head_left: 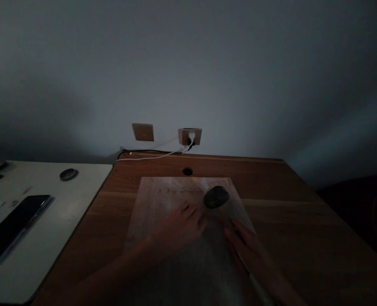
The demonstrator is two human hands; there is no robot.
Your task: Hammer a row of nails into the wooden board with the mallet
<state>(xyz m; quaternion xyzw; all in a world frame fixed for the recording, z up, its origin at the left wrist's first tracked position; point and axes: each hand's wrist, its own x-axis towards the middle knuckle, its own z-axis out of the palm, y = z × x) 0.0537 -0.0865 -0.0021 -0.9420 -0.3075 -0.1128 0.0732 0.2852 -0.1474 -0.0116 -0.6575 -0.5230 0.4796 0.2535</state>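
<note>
A pale board or sheet with a faint wood-like grain (156, 204) lies on the brown wooden desk. Across its far part runs a row of small shiny bits (182, 190), too small to name. A dark computer mouse (216, 197) rests near the far right corner. Short of that row, my left hand (186, 223) is over the board with fingers curled in; whatever is between them is hidden. My right hand (250, 248) lies along the board's right edge, its fingers stretched out and partly apart. Dim light and blur hide the finer contact.
A white table (70, 212) adjoins on the left, bearing a dark phone-like slab (14, 225) and a round dark object (69, 174). Cables (150, 158) run along the desk's back to a wall socket (190, 137). Behind the board is a round desk hole (187, 171).
</note>
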